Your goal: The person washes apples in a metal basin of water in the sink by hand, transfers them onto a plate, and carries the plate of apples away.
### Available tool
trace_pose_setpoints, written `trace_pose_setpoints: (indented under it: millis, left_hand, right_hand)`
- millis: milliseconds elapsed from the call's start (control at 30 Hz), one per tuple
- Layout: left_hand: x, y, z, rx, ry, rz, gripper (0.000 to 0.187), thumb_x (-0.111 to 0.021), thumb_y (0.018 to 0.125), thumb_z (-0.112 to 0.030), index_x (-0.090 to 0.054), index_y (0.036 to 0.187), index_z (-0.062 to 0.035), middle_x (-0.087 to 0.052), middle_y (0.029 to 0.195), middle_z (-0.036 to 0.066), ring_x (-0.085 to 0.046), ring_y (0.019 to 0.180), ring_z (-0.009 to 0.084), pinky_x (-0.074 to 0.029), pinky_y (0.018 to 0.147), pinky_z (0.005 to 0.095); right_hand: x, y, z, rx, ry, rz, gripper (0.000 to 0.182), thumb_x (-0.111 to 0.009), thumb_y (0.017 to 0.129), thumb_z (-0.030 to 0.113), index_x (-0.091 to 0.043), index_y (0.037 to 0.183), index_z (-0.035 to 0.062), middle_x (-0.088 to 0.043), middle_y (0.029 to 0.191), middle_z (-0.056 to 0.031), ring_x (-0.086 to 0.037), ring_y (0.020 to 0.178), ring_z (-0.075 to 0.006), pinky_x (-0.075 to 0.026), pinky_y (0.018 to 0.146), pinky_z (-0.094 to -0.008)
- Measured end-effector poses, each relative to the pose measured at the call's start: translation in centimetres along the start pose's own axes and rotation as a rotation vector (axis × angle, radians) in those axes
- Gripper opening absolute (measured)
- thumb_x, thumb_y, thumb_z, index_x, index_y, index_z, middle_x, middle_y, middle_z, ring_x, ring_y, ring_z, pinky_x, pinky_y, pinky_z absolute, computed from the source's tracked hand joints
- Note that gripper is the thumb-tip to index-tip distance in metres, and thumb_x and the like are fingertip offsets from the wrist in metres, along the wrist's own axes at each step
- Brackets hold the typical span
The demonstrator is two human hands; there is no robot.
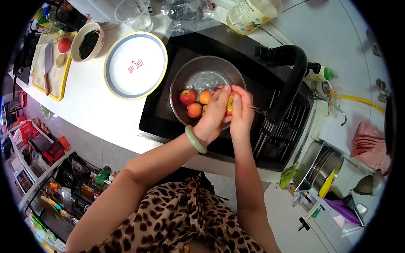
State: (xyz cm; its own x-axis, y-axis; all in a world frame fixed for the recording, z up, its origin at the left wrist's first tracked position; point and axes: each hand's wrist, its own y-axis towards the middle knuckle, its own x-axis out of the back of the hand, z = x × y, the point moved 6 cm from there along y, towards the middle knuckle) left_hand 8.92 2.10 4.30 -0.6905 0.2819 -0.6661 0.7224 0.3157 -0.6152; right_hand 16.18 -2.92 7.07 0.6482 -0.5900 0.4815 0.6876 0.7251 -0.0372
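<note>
A steel bowl (198, 71) with water sits in the black sink (168, 50). Several small red-orange fruits float in it, among them one at the left (188, 96) and one at the front (194, 110). My left hand (215, 113), with a pale green bangle at the wrist, and my right hand (240, 110) meet over the bowl's right side. Together they hold one small orange-red fruit (230, 103) between the fingers, under the black faucet (291, 71).
A white plate with a grey and yellow rim (136, 64) lies on the counter left of the sink. Behind it stand a bowl of dark greens (87, 42), a yellow-edged cutting board (50, 67) and a clear cup (134, 14). An oil bottle (251, 12) stands behind the sink.
</note>
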Motion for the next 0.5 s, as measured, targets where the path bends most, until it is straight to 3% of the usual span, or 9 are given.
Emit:
trace_pose_setpoints:
  millis: [100, 233, 333, 433, 500]
  left_hand:
    - [-0.3, 0.5, 0.7, -0.043, -0.047, -0.040, 0.035, -0.041, 0.100, -0.044, -0.055, 0.111, -0.0134, -0.059, 0.100, 0.001, -0.059, 0.091, 0.0087, -0.053, 0.075, 0.0243]
    - [0.6, 0.9, 0.2, 0.080, -0.070, 0.081, 0.038, -0.041, 0.099, -0.045, -0.054, 0.113, -0.0125, -0.061, 0.106, 0.003, -0.062, 0.095, 0.0115, -0.054, 0.078, 0.0271]
    - [0.0, 0.3, 0.2, 0.033, -0.092, 0.045, 0.037, -0.041, 0.100, -0.044, -0.053, 0.113, -0.0130, -0.060, 0.103, 0.001, -0.060, 0.092, 0.0098, -0.053, 0.074, 0.0248]
    - [-0.4, 0.0, 0.0, -0.002, -0.095, 0.000, 0.035, -0.041, 0.100, -0.043, -0.053, 0.115, -0.0142, -0.058, 0.099, 0.000, -0.057, 0.087, 0.0076, -0.049, 0.068, 0.0214]
    - [-0.2, 0.4, 1.0, -0.044, -0.027, -0.024, 0.034, -0.042, 0.100, -0.043, -0.053, 0.116, -0.0145, -0.057, 0.097, -0.001, -0.055, 0.086, 0.0066, -0.047, 0.067, 0.0196]
  right_hand:
    - [0.0, 0.3, -1.9, -0.281, 0.318, -0.013, 0.030, -0.049, 0.094, 0.007, -0.054, 0.123, 0.0045, -0.052, 0.120, -0.0112, -0.051, 0.113, -0.0217, -0.040, 0.099, -0.0322]
    - [0.4, 0.1, 0.0, -0.116, 0.350, 0.244, 0.033, -0.053, 0.091, 0.004, -0.054, 0.124, 0.0048, -0.050, 0.121, -0.0109, -0.050, 0.116, -0.0211, -0.039, 0.100, -0.0321]
    - [0.6, 0.5, 0.0, -0.096, 0.310, 0.289, 0.034, -0.053, 0.090, 0.004, -0.054, 0.124, 0.0042, -0.050, 0.122, -0.0116, -0.051, 0.114, -0.0220, -0.038, 0.101, -0.0325]
    - [0.4, 0.4, 1.0, -0.052, 0.087, 0.106, 0.028, -0.053, 0.092, 0.008, -0.055, 0.120, 0.0033, -0.053, 0.118, -0.0122, -0.053, 0.111, -0.0215, -0.041, 0.097, -0.0314]
    - [0.5, 0.1, -0.6, -0.110, 0.101, -0.018, 0.024, -0.051, 0.095, 0.012, -0.057, 0.116, 0.0029, -0.056, 0.114, -0.0116, -0.055, 0.106, -0.0194, -0.042, 0.094, -0.0300]
